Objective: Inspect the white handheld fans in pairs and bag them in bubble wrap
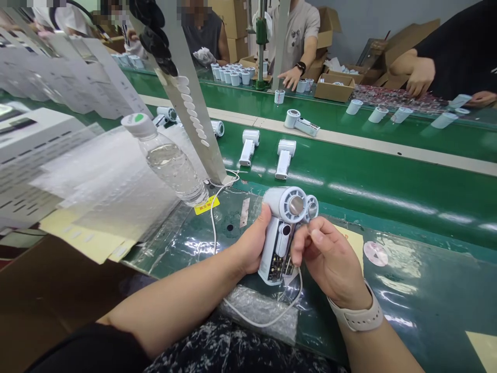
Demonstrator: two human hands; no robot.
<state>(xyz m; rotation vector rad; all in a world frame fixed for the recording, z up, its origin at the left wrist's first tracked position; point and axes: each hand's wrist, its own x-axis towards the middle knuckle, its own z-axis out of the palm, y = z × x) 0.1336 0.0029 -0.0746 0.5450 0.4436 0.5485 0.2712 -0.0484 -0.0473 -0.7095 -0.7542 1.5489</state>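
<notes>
Green conveyor line [349, 155] runs through crowded workshop – cardboard box [334, 88] stands at far side, white cylindrical housings [235, 77] grouped nearby. Plastic water bottle [171, 166] is tilted beside work surface [407, 290]. Twin-head handheld fan [272, 248] is held above surface, circuit board [277, 269] exposed – clasped by left hand [252, 241], fingers [316, 238] of right hand [330, 261] clamped on it; white cable [256, 321] trails below.

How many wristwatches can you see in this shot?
2: a beige watch on your right wrist, and a black watch on a co-worker across the green conveyor belt. Others may be hidden.
</notes>
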